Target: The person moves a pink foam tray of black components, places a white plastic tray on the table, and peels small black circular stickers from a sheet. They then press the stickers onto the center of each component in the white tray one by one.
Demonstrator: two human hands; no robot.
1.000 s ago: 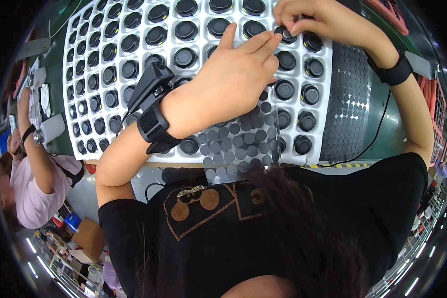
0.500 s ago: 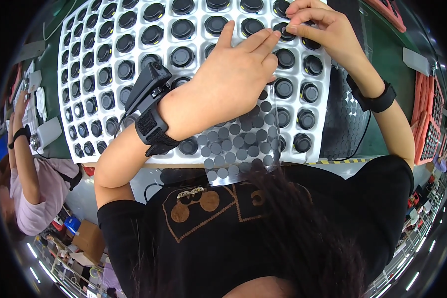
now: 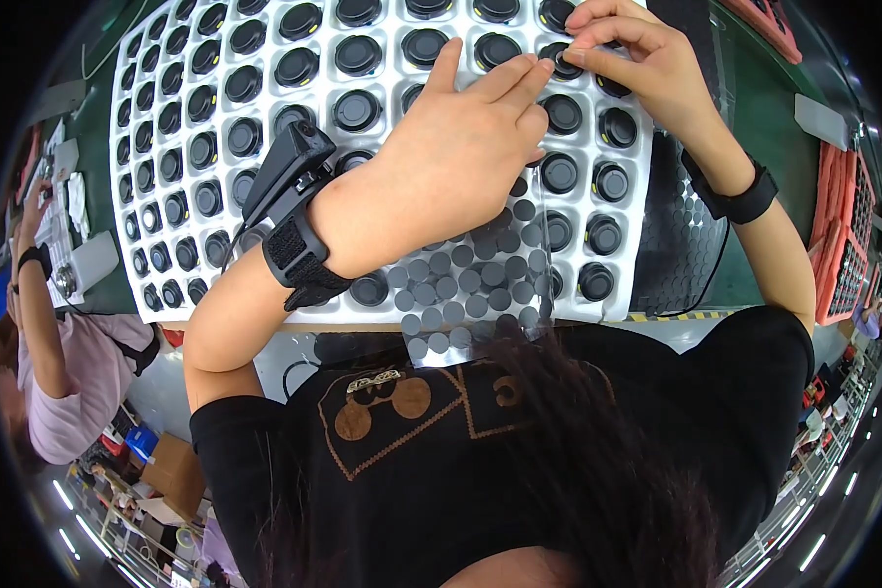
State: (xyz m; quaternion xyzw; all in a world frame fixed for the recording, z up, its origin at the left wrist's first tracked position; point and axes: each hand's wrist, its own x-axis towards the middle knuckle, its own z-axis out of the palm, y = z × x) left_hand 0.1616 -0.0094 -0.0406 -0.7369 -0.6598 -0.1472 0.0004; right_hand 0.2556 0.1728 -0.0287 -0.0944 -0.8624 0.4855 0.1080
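Left hand (image 3: 480,147) spread, right hand (image 3: 647,64) narrowed, grip unclear, meet at a round black part (image 3: 563,69) near the white plastic tray's (image 3: 633,211) right edge.

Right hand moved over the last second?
Yes: toward the wearer and slightly right, judged against the tray. The right hand now covers more of a right-column black part.

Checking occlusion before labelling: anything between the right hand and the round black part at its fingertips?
Nothing visible. The right hand has its thumb tip at the right edge of the round black part. The left hand has fingertips at that part's left edge: beside, not between. What lies under the thumb is hidden.
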